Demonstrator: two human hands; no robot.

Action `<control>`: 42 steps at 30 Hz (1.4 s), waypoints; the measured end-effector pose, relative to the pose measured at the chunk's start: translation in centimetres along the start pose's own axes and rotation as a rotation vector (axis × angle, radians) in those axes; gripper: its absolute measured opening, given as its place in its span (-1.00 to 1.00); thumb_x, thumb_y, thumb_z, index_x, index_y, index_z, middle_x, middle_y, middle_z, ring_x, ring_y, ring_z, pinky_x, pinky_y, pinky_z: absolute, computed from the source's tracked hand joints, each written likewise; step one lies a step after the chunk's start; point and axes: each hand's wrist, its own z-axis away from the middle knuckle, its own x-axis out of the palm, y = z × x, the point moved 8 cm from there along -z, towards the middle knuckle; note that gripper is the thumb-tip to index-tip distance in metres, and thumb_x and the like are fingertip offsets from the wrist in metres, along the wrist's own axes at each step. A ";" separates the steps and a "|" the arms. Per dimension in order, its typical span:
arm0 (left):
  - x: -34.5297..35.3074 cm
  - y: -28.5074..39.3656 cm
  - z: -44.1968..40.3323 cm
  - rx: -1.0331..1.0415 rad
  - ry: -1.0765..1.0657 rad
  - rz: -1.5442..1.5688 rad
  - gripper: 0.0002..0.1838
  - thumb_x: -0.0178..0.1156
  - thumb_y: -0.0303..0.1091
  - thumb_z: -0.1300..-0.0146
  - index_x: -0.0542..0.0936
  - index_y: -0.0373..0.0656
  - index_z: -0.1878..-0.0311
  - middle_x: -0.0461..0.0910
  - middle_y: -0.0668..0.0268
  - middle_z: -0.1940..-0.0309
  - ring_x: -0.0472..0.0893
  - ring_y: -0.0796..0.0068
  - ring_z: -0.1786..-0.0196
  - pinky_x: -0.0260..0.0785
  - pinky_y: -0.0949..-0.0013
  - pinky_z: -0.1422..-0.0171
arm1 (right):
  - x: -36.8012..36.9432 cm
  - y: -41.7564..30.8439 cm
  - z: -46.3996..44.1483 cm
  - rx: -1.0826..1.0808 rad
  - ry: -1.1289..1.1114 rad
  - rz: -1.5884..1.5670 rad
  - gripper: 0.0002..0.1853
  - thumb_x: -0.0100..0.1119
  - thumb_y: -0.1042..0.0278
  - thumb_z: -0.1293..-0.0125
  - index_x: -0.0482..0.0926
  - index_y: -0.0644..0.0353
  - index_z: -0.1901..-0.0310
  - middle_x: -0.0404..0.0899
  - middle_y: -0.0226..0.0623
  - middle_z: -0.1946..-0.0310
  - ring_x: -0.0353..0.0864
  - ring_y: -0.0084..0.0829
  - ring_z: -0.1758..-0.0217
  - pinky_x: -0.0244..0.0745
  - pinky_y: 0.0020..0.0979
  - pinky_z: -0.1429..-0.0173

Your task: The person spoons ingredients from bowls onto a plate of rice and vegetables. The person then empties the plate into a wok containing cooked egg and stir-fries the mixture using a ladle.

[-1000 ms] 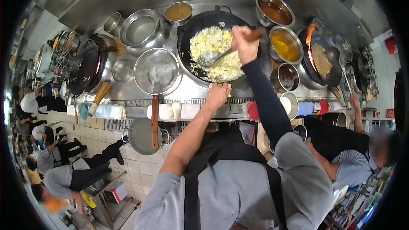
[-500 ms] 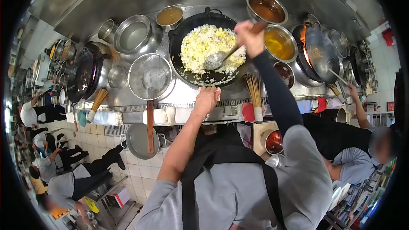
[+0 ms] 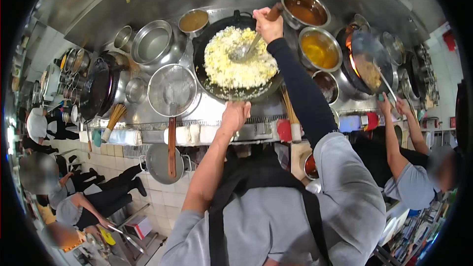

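A large black wok [image 3: 207, 84] holds a heap of rice mixed with yellow egg [image 3: 226, 71]. Wrapped round the wooden handle of a metal ladle [image 3: 240, 53], my right hand [image 3: 269, 24] is over the wok's upper right side, and the ladle's bowl rests on the rice. My left hand [image 3: 236, 115] is closed at the wok's near rim; what lies inside its fingers is mostly hidden, perhaps a cloth edge.
A round strainer [image 3: 172, 90] lies left of the wok. Bowls of yellow oil [image 3: 320, 49] and brown liquid [image 3: 304, 10] stand right. Further right, a co-worker [image 3: 414, 182] handles a second wok [image 3: 379, 76] above flames. A bamboo brush [image 3: 290, 108] stands near the counter edge.
The ladle and my right hand have moved left and up over the rice, which is spread nearer the wok's front. The co-worker at right now has both hands at the other wok.
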 end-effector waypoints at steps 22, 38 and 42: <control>-1.0 -0.1 0.1 -0.032 0.199 0.100 -0.71 0.08 -0.21 -0.57 0.60 -0.19 0.24 0.63 0.06 0.32 0.55 -0.15 0.15 0.39 -0.03 -0.12 | 3.0 -5.1 -1.4 -0.286 0.324 0.209 -0.76 0.44 0.27 -0.39 0.74 0.30 0.31 0.78 -0.26 0.42 0.72 -0.48 0.33 0.59 -0.34 0.13; -1.0 0.0 0.1 -0.049 0.119 0.060 -0.66 0.06 -0.13 -0.59 0.63 -0.22 0.12 0.70 0.01 0.19 0.57 -0.14 -0.04 0.42 -0.05 -0.22 | -0.2 -8.0 3.5 0.091 -0.262 0.047 -0.76 0.36 0.25 -0.49 0.69 0.26 0.28 0.60 -0.49 0.52 0.47 -0.66 0.54 0.36 -0.51 0.39; 1.0 -0.4 -0.2 0.029 0.132 0.030 -0.68 0.12 -0.14 -0.57 0.63 -0.23 0.13 0.70 0.00 0.17 0.57 -0.14 -0.03 0.43 -0.06 -0.22 | -0.2 -4.1 5.1 0.102 -0.336 0.299 -0.79 0.38 0.21 -0.47 0.72 0.17 0.26 0.59 -0.49 0.52 0.48 -0.64 0.49 0.37 -0.48 0.35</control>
